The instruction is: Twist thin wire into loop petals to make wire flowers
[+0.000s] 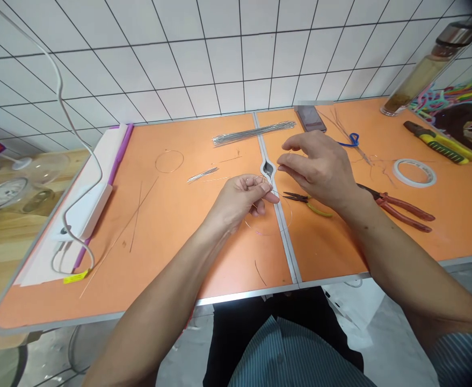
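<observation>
Thin wire (290, 212) curves in a loop from the fingers (260, 185) of the left hand (239, 201), pinched shut on it; the fingers (296, 142) of the right hand (316, 169) hang slightly parted just beside the wire, above needle-nose pliers (296, 197) on the orange table (203, 258).

Bright, even light, soft shadow under the right hand (316, 169), wide-angle bowing toward the edges, dark upper-right corner.

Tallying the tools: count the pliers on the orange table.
2. Yellow-handled needle-nose pliers lie by the right hand; red-handled pliers lie further right. More may be hidden.
</observation>
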A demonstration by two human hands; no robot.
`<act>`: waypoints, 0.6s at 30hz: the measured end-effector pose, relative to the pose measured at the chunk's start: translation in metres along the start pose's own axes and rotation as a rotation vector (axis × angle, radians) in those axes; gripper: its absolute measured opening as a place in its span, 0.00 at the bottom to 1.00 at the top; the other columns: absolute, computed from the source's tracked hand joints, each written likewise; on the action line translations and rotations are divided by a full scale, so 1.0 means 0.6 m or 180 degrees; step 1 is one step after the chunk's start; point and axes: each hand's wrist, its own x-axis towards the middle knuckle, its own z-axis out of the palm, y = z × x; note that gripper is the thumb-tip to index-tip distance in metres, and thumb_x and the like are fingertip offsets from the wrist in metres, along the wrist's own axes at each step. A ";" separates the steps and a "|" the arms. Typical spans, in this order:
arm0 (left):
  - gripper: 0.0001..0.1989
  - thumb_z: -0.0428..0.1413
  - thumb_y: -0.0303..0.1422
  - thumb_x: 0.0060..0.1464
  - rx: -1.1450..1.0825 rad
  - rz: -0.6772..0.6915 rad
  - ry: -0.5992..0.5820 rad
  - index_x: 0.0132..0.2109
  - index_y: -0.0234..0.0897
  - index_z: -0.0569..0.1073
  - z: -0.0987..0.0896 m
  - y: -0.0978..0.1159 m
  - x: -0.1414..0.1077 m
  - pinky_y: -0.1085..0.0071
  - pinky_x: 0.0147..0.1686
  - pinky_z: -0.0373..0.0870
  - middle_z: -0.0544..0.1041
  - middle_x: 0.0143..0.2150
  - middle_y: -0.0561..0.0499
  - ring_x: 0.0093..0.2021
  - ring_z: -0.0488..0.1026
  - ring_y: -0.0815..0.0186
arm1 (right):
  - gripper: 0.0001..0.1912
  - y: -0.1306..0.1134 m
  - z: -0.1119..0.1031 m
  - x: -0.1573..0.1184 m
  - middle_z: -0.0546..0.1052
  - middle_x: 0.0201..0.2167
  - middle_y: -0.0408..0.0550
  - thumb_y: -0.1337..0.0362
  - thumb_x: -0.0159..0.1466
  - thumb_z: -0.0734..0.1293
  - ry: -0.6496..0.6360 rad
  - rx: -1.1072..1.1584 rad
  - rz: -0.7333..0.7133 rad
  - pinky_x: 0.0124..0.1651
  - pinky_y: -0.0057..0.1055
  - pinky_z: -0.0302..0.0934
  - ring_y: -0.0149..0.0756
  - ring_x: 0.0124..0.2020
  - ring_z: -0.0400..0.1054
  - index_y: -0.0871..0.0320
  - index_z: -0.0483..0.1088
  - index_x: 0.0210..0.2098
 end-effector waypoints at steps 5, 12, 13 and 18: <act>0.12 0.68 0.35 0.61 0.0009 -0.0030 0.0049 0.33 0.34 0.77 0.001 0.001 0.000 0.77 0.23 0.66 0.88 0.35 0.43 0.21 0.71 0.75 | 0.12 0.000 -0.005 0.003 0.84 0.46 0.49 0.64 0.77 0.66 -0.0182 -0.0061 -0.0195 0.46 0.45 0.65 0.46 0.45 0.74 0.49 0.83 0.43; 0.11 0.65 0.33 0.64 0.0029 -0.0001 0.0090 0.32 0.34 0.76 0.003 -0.002 0.000 0.78 0.22 0.66 0.87 0.34 0.43 0.20 0.70 0.75 | 0.13 -0.003 -0.005 0.005 0.84 0.40 0.48 0.62 0.78 0.66 -0.0284 -0.0195 -0.0373 0.41 0.42 0.60 0.43 0.40 0.71 0.50 0.82 0.40; 0.11 0.65 0.33 0.64 0.0023 0.0004 0.0088 0.32 0.34 0.76 0.003 -0.002 0.000 0.78 0.22 0.67 0.87 0.35 0.43 0.20 0.70 0.75 | 0.13 -0.003 -0.005 0.005 0.83 0.40 0.48 0.63 0.77 0.66 -0.0282 -0.0176 -0.0394 0.40 0.42 0.59 0.44 0.40 0.71 0.50 0.82 0.40; 0.11 0.65 0.33 0.64 0.0009 -0.0038 0.0116 0.33 0.34 0.77 0.003 -0.006 0.002 0.78 0.22 0.68 0.88 0.36 0.42 0.21 0.72 0.74 | 0.15 -0.006 -0.008 0.006 0.83 0.38 0.49 0.63 0.78 0.65 -0.0305 -0.0199 -0.0488 0.38 0.42 0.56 0.43 0.38 0.69 0.52 0.82 0.38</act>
